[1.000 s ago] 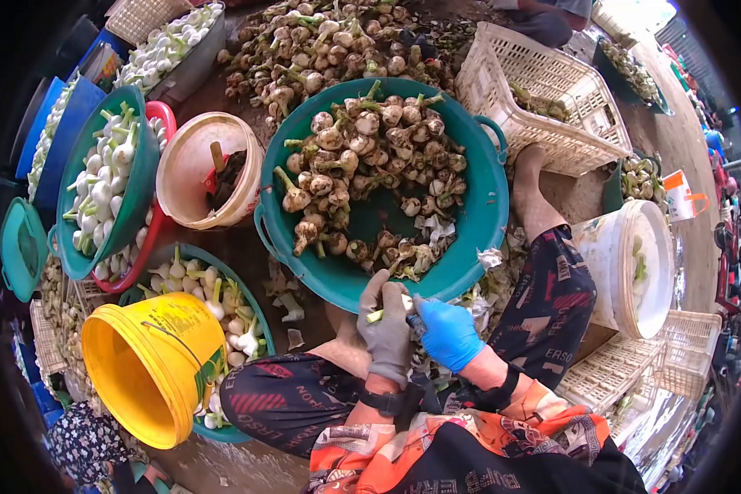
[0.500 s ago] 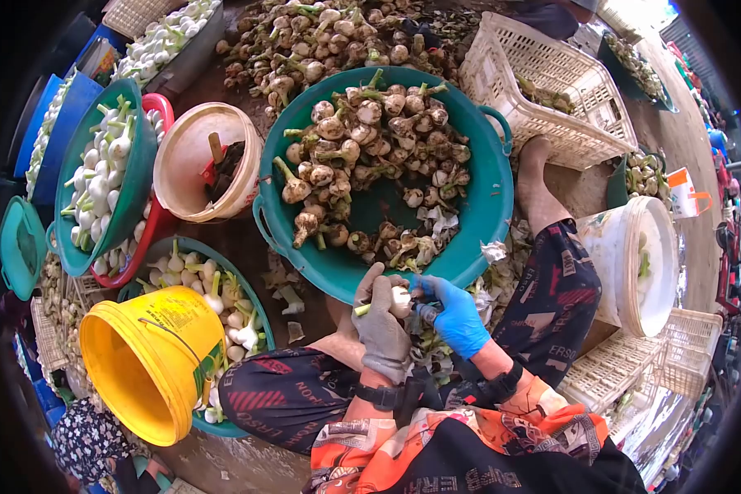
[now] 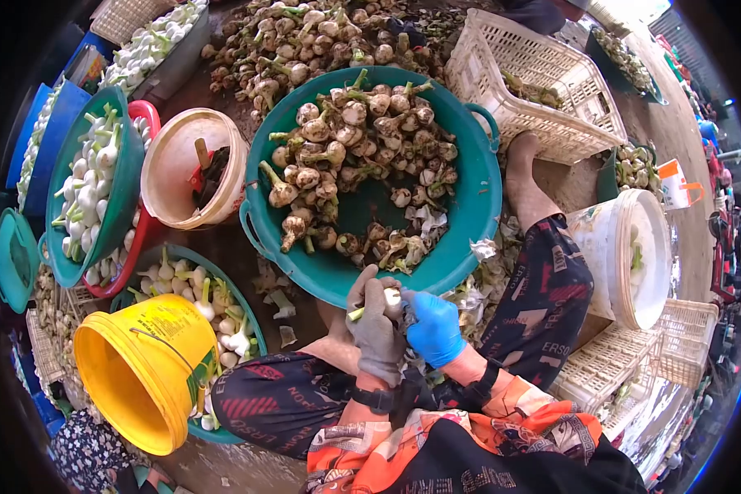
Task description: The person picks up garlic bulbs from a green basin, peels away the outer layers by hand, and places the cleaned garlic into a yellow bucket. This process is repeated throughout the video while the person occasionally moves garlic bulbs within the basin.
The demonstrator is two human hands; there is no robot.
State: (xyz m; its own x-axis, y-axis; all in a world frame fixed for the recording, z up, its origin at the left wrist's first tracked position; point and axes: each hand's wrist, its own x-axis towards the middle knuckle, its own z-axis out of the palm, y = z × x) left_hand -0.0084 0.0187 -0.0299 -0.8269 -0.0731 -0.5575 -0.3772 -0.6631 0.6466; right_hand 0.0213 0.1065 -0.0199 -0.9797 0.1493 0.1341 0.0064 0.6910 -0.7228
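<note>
My left hand [image 3: 377, 333], in a grey work glove, is closed around a garlic bulb [image 3: 393, 304] whose short green stem sticks out to the left. My right hand [image 3: 435, 331], in a blue glove, presses its curled fingers against the bulb's right side. Whatever those fingers hold is hidden. Both hands are over my lap, just below the near rim of a large green tub [image 3: 370, 290]. Inside the tub lies a heap of soil-stained garlic bulbs [image 3: 350, 136] with loose peelings near the front.
A yellow bucket [image 3: 111, 370] lies tilted over a green basin [image 3: 247, 309] of cleaned garlic at left. A white bucket [image 3: 230, 177] stands beyond. White crates [image 3: 543, 123] and a white bucket [image 3: 605, 263] are at right. More unpeeled garlic [image 3: 305, 41] is piled behind the tub.
My right hand has moved left and lies closer against the garlic bulb; a dark item seen at its fingertips before is now hidden. The whole view has shifted slightly.
</note>
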